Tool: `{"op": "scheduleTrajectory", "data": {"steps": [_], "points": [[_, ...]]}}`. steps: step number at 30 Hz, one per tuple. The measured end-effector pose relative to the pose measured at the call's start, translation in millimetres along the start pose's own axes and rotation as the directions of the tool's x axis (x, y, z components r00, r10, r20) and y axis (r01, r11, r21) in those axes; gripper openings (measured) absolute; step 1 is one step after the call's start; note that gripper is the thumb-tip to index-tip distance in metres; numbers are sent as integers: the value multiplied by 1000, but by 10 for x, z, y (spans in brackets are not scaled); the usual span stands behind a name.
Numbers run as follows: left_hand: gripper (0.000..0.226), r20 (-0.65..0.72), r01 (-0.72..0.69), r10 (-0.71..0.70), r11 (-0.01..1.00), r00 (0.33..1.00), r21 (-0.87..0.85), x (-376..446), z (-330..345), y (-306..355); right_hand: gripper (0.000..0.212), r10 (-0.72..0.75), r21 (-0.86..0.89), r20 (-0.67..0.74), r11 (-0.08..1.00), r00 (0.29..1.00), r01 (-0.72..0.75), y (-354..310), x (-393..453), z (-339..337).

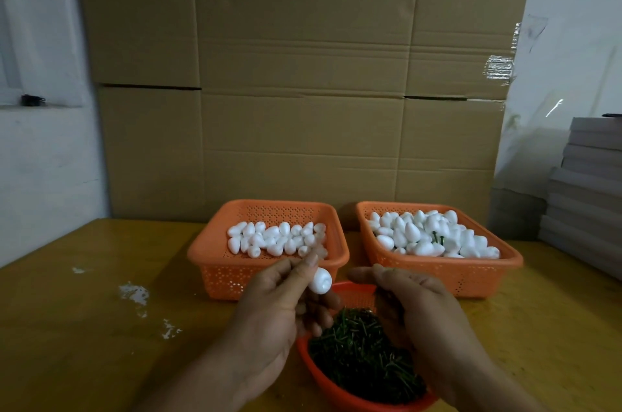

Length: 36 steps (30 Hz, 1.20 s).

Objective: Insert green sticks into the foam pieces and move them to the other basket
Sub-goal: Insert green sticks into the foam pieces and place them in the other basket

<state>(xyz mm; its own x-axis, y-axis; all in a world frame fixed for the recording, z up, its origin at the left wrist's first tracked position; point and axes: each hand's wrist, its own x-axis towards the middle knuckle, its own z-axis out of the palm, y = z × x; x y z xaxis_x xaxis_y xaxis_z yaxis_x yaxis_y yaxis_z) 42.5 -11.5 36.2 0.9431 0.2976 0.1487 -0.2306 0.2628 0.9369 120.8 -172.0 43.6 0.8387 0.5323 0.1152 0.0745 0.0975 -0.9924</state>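
Note:
My left hand (279,300) pinches a white egg-shaped foam piece (320,281) between thumb and fingers, just in front of the left orange basket (215,272). That basket holds several plain foam pieces (274,238). The right orange basket (471,277) is heaped with foam pieces (434,233), a few showing green sticks. A small red basket (336,388) full of green sticks (360,351) sits nearest me. My right hand (424,307) hovers over it, fingers curled downward; whether it holds a stick is hidden.
A yellow wooden table (101,327) carries everything, with white crumbs (134,293) on its left part. Large cardboard boxes (303,74) stand behind the baskets. A stack of grey flat boards (585,196) rises at the right edge.

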Motion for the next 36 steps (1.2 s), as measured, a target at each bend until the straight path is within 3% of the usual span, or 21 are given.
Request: {"op": "scheduleTrajectory", "data": {"steps": [5, 7, 11, 13, 16, 21, 28, 36], "points": [[22, 35, 53, -51, 995, 998, -79, -24, 1, 65, 39, -142, 1, 17, 990, 990, 142, -29, -42, 22], [25, 56, 82, -76, 990, 996, -118, -28, -4, 88, 32, -238, 10, 72, 971, 968, 238, -43, -64, 74], [30, 69, 98, -86, 978, 994, -183, -35, -21, 123, 36, -292, 164, 117, 948, 949, 272, -34, -86, 101], [33, 76, 97, -84, 977, 994, -189, -36, -21, 135, 27, -332, 189, 100, 932, 938, 310, -34, -107, 120], [36, 87, 86, -73, 983, 994, -164, -46, -10, 146, 13, -428, 77, 68, 903, 901, 423, -44, -165, 166], [33, 80, 60, -53, 994, 995, -95, -87, 1, 159, 21, -522, -58, 8, 851, 853, 521, -50, -231, 227], [44, 81, 25, -22, 999, 996, -32, -110, 21, 168, 11, -541, -100, -6, 837, 841, 537, -38, -244, 255], [35, 95, -63, 58, 997, 994, 41, -112, 52, 161, 4, -590, -187, -20, 796, 807, 576, 34, -246, 252]]}}
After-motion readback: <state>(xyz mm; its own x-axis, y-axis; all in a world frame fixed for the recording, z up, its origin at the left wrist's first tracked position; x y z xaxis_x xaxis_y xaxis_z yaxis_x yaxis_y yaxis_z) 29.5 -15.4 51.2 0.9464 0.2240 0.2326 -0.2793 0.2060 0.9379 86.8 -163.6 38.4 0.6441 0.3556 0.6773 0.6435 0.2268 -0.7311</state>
